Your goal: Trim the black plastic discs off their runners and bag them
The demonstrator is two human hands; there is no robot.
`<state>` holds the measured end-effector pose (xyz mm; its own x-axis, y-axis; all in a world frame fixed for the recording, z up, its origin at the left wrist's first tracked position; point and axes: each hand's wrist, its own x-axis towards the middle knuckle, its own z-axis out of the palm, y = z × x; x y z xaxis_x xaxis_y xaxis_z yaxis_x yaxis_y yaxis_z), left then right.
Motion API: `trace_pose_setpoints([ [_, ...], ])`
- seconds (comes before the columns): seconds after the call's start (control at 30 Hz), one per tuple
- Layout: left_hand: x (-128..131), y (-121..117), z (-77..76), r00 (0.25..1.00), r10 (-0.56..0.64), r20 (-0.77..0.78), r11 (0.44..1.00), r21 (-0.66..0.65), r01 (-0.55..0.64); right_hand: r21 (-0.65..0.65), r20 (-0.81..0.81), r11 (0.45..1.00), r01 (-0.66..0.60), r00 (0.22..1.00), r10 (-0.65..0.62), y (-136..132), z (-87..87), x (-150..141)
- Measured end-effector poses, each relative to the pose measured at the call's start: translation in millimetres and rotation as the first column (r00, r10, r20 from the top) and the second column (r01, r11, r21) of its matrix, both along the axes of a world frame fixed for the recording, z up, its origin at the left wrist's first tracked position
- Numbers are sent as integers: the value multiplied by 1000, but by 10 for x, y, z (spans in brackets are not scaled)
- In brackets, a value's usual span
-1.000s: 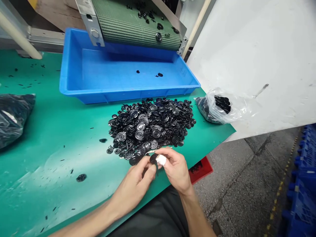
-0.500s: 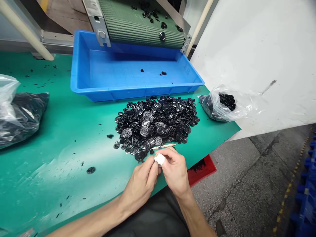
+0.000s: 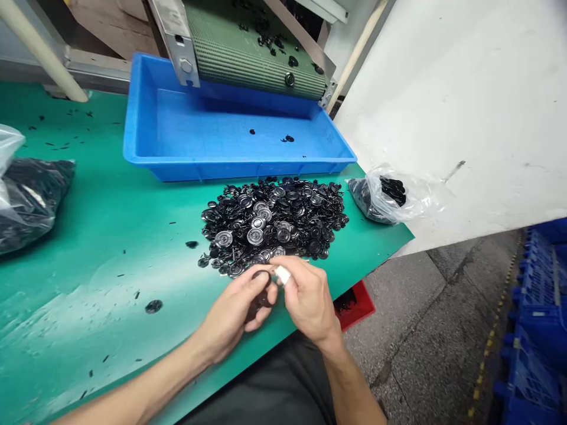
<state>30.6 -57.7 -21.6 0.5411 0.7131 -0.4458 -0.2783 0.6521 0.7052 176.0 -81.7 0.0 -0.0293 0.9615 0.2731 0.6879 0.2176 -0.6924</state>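
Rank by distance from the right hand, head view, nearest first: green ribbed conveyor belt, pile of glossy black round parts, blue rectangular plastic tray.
1. Pile of glossy black round parts: just beyond the right hand.
2. Blue rectangular plastic tray: behind the pile.
3. Green ribbed conveyor belt: its end above the tray's far side.

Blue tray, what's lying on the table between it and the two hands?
In the head view, a pile of black round parts lies on the green tabletop between the blue tray and the left hand and right hand.
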Motion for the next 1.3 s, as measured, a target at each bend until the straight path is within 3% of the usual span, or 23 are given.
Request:
trace_pose_setpoints([
  [0.13, -22, 54, 21, 986, 127, 107, 978, -178, -107, 28, 246, 998, 59, 967, -64, 256, 31, 164],
  [0.27, -8, 60, 36, 966, 204, 158, 956, -243, -162, -52, 396, 996, 69, 917, -43, 455, -19, 245],
  [0.47, 41, 82, 69, 958, 232, 170, 936, -307, -172, -42, 318, 998, 42, 948, -27, 480, -69, 240],
  [0.6, 48, 100, 65, 969, 175, 176, 934, -340, -107, -29, 259, 999, 37, 965, -28, 468, -88, 250],
  [0.73, 59, 92, 64, 991, 70, 114, 986, -160, -51, 9, 119, 1000, 7, 993, -8, 448, -91, 283],
  [0.87, 75, 61, 59, 995, -10, -95, 995, 93, 19, -84, -214, 995, 47, 975, -64, 348, -78, 257],
  [0.97, 73, 38, 17, 969, -2, -248, 920, 379, 99, -225, -386, 974, 25, 916, -113, 202, -105, 170],
  [1.03, 67, 24, -25, 936, 28, -352, 853, 496, 161, -204, -361, 978, 29, 927, -103, 87, -143, 98],
  [1.17, 56, -25, -93, 855, 112, -506, 780, 578, 241, -140, -250, 988, 65, 963, -99, -95, -201, -20],
  [1.3, 55, -111, -121, 818, 110, -564, 725, 609, 323, -225, -364, 955, 194, 892, -267, -133, -200, -71],
])
